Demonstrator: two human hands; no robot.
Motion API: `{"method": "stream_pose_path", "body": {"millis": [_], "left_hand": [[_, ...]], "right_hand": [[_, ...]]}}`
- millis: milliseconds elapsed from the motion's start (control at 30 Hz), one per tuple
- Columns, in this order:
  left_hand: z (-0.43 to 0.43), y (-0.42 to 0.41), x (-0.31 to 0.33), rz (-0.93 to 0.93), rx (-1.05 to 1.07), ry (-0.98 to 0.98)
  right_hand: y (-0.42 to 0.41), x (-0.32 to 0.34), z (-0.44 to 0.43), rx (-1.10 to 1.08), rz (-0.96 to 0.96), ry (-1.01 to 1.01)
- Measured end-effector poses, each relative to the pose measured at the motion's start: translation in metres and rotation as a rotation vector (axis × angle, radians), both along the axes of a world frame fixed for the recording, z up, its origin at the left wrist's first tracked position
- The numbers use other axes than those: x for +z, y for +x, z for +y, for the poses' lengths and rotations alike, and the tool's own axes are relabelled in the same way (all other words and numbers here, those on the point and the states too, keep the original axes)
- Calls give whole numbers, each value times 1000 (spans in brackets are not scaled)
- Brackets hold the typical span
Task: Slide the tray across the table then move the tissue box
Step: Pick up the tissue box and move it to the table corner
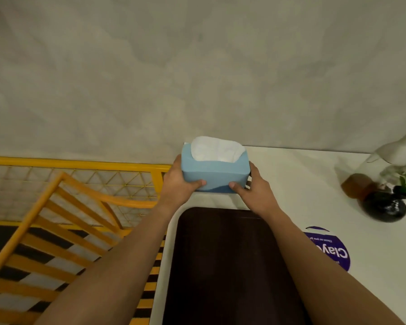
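A light blue tissue box [215, 173] with white tissue bulging from its top is at the far left corner of the white table [302, 184], close to the wall. My left hand [179, 181] grips its left end, thumb on the front face. My right hand [252, 186] grips its right end the same way. Whether the box touches the table I cannot tell. A dark brown tray [223, 266] lies on the table just in front of the box, between my forearms, along the table's left edge.
A yellow metal frame with slats and mesh [63, 207] stands left of the table. A round purple label [331, 249] lies right of the tray. At the far right stand a brown jar [356, 185], a black vase with a green plant [384, 206] and a white figurine [401, 156].
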State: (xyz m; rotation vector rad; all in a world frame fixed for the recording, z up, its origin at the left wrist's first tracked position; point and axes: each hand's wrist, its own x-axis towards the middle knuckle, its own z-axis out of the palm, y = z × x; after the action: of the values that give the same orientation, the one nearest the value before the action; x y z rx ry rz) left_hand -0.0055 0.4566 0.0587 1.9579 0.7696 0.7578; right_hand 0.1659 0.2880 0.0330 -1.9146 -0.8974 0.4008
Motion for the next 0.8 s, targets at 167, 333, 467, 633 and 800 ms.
{"method": "stream_pose_path", "body": {"millis": [167, 333, 467, 633, 800], "left_hand": [[12, -7, -21, 5, 1, -19], [22, -2, -34, 25, -9, -47], [32, 1, -41, 128, -6, -2], [45, 10, -49, 242, 1, -3], [66, 27, -54, 348, -22, -18]], "right_hand": [[-6, -15, 12, 17, 5, -37], [0, -25, 22, 13, 10, -53], [1, -31, 21, 10, 6, -44], [12, -33, 26, 3, -53, -66], [31, -36, 44, -10, -58, -75]]}}
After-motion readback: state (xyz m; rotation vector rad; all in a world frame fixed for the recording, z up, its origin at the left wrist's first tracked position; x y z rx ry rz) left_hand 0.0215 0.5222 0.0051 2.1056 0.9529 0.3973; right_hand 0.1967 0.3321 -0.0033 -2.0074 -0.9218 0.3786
